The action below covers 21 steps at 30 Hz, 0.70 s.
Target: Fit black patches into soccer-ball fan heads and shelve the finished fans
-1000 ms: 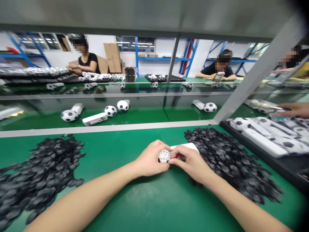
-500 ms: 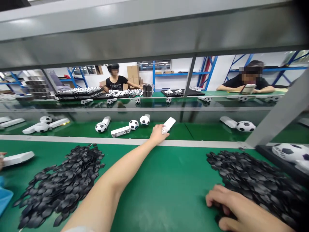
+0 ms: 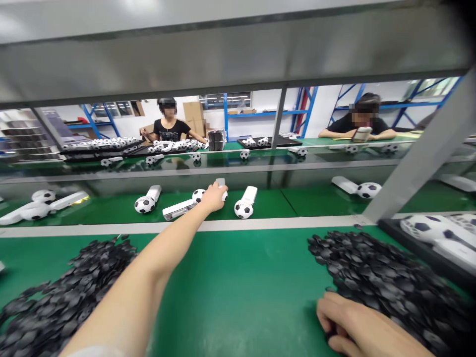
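Observation:
My left hand (image 3: 213, 197) reaches out over the green conveyor, its fingers closed round a white soccer-ball piece (image 3: 220, 182) that it partly covers. Just right of it lies another soccer-ball piece with a white handle (image 3: 244, 207). A similar piece with a long white handle (image 3: 179, 209) rests to the left of the hand. Near the lower right, my right hand (image 3: 344, 322) is curled with fingers bent on the green table, beside a heap of black flat pieces (image 3: 383, 277); a small dark bit shows under its fingers, too hidden to make out.
A second black heap (image 3: 74, 297) lies at left. A metal rail (image 3: 238, 224) separates table and conveyor. A slanted post (image 3: 416, 153) and a black tray (image 3: 394, 233) with ball pieces stand at right. Two people sit across, beneath a metal overhead beam (image 3: 238, 59).
My left hand has let go of one ball piece on the conveyor and moved left to another. My right hand has curled in a little more. The whole view has shifted right.

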Available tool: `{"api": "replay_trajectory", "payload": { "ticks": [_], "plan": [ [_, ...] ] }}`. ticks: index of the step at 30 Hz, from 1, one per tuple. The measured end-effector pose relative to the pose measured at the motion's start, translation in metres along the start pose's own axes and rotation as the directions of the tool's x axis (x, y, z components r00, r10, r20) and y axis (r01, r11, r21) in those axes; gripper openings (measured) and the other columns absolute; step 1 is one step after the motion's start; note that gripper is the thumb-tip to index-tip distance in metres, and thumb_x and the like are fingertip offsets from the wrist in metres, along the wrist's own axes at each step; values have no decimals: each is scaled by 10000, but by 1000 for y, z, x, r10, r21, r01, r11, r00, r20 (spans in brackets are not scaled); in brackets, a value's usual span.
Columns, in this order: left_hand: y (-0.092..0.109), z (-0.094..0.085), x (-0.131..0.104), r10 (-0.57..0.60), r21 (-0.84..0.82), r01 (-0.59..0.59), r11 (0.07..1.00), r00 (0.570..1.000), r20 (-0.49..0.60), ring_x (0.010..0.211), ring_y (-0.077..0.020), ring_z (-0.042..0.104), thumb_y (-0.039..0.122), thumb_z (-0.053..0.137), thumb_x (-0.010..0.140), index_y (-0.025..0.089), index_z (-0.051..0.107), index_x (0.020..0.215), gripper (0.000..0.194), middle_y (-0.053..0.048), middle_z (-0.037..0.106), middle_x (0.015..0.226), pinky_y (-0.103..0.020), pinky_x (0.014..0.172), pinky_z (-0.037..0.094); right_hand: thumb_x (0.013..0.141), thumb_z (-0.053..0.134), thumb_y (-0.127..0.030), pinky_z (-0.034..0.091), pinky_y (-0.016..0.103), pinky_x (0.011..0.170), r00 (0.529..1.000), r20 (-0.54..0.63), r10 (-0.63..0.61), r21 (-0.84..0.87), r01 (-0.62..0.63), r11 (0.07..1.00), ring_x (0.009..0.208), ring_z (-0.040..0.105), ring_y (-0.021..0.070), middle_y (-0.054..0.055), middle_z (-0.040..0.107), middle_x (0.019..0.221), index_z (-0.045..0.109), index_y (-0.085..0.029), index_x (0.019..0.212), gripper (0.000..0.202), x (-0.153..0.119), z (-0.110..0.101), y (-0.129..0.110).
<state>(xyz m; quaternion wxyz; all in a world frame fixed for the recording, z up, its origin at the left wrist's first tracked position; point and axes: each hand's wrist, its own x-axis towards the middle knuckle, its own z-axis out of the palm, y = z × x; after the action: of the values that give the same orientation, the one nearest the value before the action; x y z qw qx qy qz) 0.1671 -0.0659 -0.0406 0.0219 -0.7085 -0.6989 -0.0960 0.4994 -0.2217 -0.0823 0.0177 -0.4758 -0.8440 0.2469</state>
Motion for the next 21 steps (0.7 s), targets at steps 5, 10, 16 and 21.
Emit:
{"api": "replay_trajectory", "payload": {
  "ticks": [5,10,16,21],
  "plan": [
    [38,-17,-68,98,63,-101,993,994,53,862,-262,567,308,564,700,215,474,1123,442,-97,467,1082,-360,693,464,842,391,-172,398,242,610,988,-142,-67,97,81,992,691,555,157,-1,587,772,528,-227,791,156,0,-12,-21],
    [79,-37,-148,365,-77,-357,931,892,268,852,-247,579,447,598,677,243,419,1208,597,-74,518,1098,-322,690,461,865,443,-196,428,240,752,951,-292,-104,227,175,958,851,561,153,16,604,941,588,-220,951,171,2,-15,-27],
    [97,-40,-160,719,-121,-716,687,647,253,832,-255,519,592,575,677,181,584,959,499,-63,579,782,-372,782,398,859,496,-190,438,257,767,853,-486,-190,134,287,949,800,554,142,23,575,823,657,-206,873,163,9,-13,-21],
    [90,-19,-157,643,-138,-631,764,722,258,743,-236,541,711,343,736,181,495,1050,635,-79,571,868,-339,657,415,854,511,-177,450,257,763,815,-545,-197,112,304,946,794,555,137,24,569,826,657,-200,871,149,11,-12,-18]
  ]
}}
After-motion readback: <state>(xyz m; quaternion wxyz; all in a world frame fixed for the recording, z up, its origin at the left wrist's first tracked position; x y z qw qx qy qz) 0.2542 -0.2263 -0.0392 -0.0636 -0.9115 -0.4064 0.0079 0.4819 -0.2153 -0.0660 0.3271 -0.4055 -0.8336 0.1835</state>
